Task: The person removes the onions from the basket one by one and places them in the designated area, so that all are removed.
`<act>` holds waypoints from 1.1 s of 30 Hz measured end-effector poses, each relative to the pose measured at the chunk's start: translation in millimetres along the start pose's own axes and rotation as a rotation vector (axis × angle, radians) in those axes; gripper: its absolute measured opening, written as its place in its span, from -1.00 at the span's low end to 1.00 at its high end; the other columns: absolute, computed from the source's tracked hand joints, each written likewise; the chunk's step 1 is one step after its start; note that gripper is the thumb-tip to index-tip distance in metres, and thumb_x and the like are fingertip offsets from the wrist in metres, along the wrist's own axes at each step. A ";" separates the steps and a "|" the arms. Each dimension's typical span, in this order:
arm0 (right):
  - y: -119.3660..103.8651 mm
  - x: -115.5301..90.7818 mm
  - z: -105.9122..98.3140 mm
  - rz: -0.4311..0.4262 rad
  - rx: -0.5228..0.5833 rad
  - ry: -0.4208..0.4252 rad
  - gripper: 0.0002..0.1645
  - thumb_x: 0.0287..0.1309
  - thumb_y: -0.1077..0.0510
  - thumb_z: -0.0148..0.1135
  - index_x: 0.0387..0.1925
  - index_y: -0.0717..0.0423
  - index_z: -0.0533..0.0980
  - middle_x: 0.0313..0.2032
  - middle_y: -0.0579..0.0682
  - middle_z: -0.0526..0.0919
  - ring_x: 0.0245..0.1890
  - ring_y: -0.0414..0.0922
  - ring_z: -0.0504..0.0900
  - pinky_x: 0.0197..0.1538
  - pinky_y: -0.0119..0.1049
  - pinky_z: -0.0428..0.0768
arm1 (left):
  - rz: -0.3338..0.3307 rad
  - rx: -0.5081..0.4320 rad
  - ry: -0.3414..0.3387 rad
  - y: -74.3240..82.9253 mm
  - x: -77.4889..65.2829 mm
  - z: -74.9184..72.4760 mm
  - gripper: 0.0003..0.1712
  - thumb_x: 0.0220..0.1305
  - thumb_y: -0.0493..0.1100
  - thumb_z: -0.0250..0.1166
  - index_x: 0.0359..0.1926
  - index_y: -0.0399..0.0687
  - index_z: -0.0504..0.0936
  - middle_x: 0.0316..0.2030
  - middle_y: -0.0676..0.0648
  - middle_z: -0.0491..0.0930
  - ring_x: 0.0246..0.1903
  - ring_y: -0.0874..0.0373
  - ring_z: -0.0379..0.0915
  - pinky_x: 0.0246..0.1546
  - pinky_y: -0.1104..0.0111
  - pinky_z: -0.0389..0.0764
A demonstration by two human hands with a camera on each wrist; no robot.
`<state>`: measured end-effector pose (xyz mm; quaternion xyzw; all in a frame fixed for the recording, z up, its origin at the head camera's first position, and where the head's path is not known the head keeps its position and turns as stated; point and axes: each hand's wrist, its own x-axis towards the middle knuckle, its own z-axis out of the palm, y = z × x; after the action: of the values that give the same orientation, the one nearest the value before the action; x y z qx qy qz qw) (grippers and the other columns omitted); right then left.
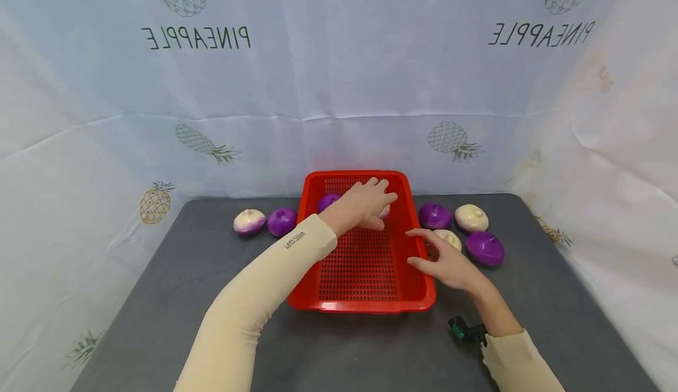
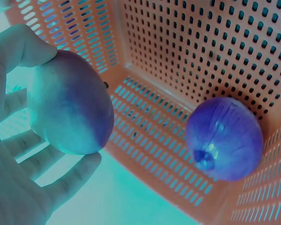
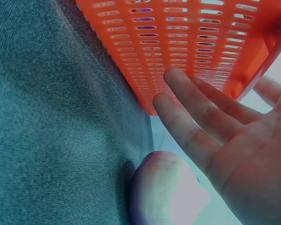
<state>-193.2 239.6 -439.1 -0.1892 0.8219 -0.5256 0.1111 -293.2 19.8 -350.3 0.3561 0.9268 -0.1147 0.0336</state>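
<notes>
A red plastic basket (image 1: 365, 305) with slotted walls stands on the dark table. Inside it, my left hand (image 1: 365, 203) grips a white-and-purple turnip (image 2: 70, 103) between thumb and fingers; in the head view the hand hides most of it. Another turnip (image 2: 225, 138), purple side showing, lies in a corner of the basket. My right hand (image 1: 447, 262) is at the basket's right side, thumb and fingers spread, the fingers (image 3: 192, 126) along the outer wall. Just beyond that hand, a cream turnip (image 1: 447, 239) sits partly hidden.
Right of the basket lie more turnips: two purple, one (image 1: 435, 216) by the basket and one (image 1: 484, 248) farther right, plus a cream one (image 1: 471, 218). On the left are a cream-and-purple turnip (image 1: 249, 222) and a purple one (image 1: 282, 222). A pineapple-print cloth (image 1: 339, 74) hangs behind the table.
</notes>
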 end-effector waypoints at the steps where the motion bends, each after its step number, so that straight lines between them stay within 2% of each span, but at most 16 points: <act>1: -0.1 0.1 0.2 -0.002 -0.002 0.001 -0.28 0.29 0.09 0.34 0.38 0.18 0.27 0.21 0.31 0.45 0.03 0.17 0.61 -0.15 -0.15 0.76 | 0.004 0.005 -0.005 0.4 -2.4 -1.6 -0.14 0.26 0.19 0.36 0.52 0.21 0.28 0.51 -0.12 0.15 0.44 -0.07 0.11 0.37 -0.05 0.35; 11: 0.5 -0.1 0.5 -0.020 -0.001 -0.004 -0.29 0.31 0.10 0.32 0.37 0.21 0.27 0.21 0.32 0.46 0.03 0.17 0.62 -0.14 -0.16 0.76 | 0.051 0.015 0.001 3.8 -30.8 -16.3 -0.15 0.25 0.20 0.36 0.51 0.23 0.30 0.52 -0.14 0.12 0.47 -0.13 0.08 0.36 -0.09 0.35; 24: -0.2 1.4 0.0 -0.020 0.018 -0.009 -0.28 0.32 0.09 0.32 0.39 0.21 0.25 0.23 0.33 0.44 0.05 0.19 0.61 -0.12 -0.16 0.75 | 0.109 0.013 0.122 -1.7 -73.6 -30.5 -0.28 0.16 0.13 0.37 0.37 0.20 0.47 0.27 -0.07 0.38 0.22 -0.01 0.30 0.16 0.08 0.56; 33: -2.6 -0.6 0.0 -0.015 0.026 -0.007 -0.30 0.32 0.11 0.33 0.37 0.20 0.27 0.19 0.34 0.46 0.03 0.18 0.62 -0.16 -0.15 0.76 | 0.118 -0.018 0.181 -7.2 -99.3 -26.5 -0.36 0.14 0.06 0.34 0.28 0.22 0.50 0.17 -0.01 0.40 0.15 0.05 0.29 0.07 0.12 0.56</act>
<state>-192.2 238.8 -436.8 -0.1957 0.8131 -0.5365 0.1127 -223.7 -43.9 -308.9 0.4188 0.9044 -0.0713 -0.0403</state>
